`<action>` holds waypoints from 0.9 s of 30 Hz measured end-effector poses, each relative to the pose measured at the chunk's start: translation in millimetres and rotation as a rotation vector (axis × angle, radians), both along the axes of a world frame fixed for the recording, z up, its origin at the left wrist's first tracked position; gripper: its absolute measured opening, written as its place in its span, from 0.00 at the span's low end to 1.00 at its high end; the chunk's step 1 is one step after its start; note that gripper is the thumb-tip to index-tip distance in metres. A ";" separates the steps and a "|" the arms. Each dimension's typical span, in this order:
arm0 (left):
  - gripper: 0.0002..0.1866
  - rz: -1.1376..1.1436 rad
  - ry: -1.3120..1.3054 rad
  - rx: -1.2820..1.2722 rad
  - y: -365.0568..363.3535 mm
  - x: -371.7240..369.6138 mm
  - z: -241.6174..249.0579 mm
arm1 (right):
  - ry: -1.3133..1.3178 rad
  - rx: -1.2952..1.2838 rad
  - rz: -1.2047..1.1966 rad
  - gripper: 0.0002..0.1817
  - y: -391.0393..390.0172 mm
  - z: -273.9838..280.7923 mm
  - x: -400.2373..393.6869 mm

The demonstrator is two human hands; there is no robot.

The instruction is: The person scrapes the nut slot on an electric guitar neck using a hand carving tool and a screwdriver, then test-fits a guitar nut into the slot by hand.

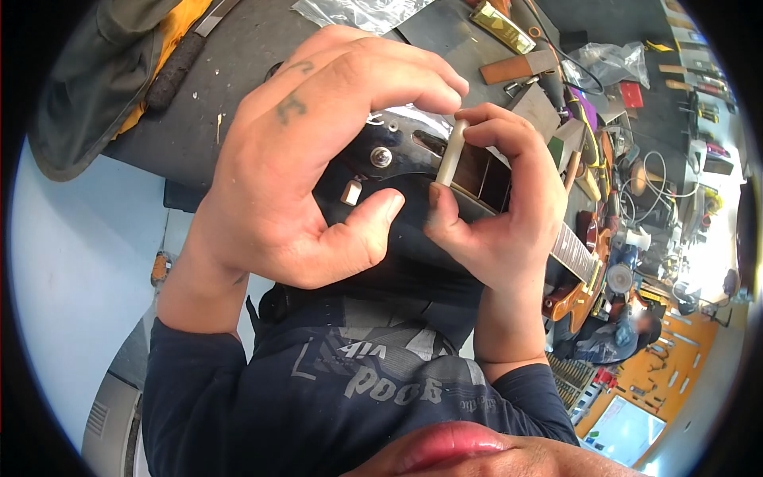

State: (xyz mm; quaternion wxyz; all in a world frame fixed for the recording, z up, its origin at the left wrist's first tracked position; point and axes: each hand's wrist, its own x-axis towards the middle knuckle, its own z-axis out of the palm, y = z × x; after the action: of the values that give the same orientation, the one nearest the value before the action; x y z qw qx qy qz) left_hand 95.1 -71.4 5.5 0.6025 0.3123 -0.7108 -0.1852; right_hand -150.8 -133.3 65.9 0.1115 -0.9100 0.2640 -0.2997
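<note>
My right hand (509, 187) pinches a pale, narrow strip (451, 155) between thumb and fingers, at the joint of a guitar's glossy black headstock (405, 147) and its dark fretboard (485, 176). On the left, my left hand (302, 159) curves over the headstock with thumb and fingers wide apart and nothing between them. Its fingertips are close to the strip's upper end; whether they touch it I cannot tell. A round metal tuner post (381, 157) and a tuner button (351, 191) show between its thumb and fingers. The neck (574, 253) runs down to the right, partly behind my right hand.
The dark bench (230, 60) holds a plastic bag (362, 12), a wooden block (518, 67) and several tools. A dark-handled tool (175, 75) lies at upper left. Another guitar body (568, 304) is at right. Farther back, a person (608, 342) is near a tool board (675, 350).
</note>
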 end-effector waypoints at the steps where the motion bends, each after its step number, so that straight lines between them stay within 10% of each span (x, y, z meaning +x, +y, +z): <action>1: 0.39 -0.005 0.007 -0.001 0.2 -0.2 -0.5 | -0.002 0.024 -0.018 0.32 1.9 -1.1 -0.5; 27: 0.38 -0.034 0.023 -0.011 1.7 4.2 -2.7 | -0.112 0.057 0.000 0.27 -4.5 -8.4 -5.2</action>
State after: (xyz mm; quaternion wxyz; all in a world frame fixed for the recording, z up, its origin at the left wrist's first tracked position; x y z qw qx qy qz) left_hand 99.4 -69.7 2.8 0.6090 0.2946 -0.7100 -0.1953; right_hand -156.0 -137.8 57.5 0.1519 -0.8882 0.2658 -0.3426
